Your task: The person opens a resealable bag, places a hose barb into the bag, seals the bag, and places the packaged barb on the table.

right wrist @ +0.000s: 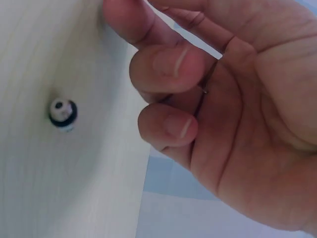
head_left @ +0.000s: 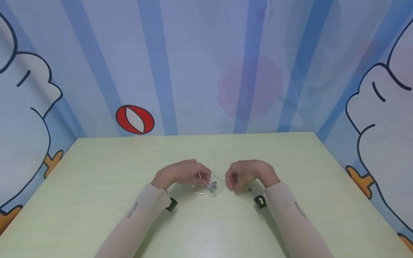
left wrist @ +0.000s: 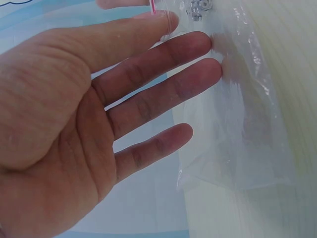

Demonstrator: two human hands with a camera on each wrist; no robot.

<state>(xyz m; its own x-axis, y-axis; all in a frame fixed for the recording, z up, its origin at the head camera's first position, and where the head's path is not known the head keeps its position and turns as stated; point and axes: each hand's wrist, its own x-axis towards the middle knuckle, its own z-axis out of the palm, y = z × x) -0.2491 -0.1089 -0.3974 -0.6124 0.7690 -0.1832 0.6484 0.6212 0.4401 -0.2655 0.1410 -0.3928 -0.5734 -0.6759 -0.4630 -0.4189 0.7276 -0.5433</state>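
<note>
Thumb and forefinger of my left hand [head_left: 187, 173] pinch a clear plastic zip bag [left wrist: 237, 153] by its edge, where a pink strip shows. The other fingers stretch out beside the bag in the left wrist view. Several small silver metal parts [head_left: 212, 186] lie in or on the bag, close to the left fingertips. To the right, my right hand [head_left: 246, 174] is low over the table with its fingers bent and fingertips down. Whether it pinches anything is hidden. A small round metal piece with a dark ring [right wrist: 62, 114] sits on the table beside the right hand.
Both hands work over a pale wooden table [head_left: 206, 229]. A blue striped backdrop [head_left: 200, 71] with a printed red and white ball [head_left: 135, 119] rises behind its far edge, and printed side panels stand at left and right. Dark wrist devices [head_left: 260, 201] hang below the sleeves.
</note>
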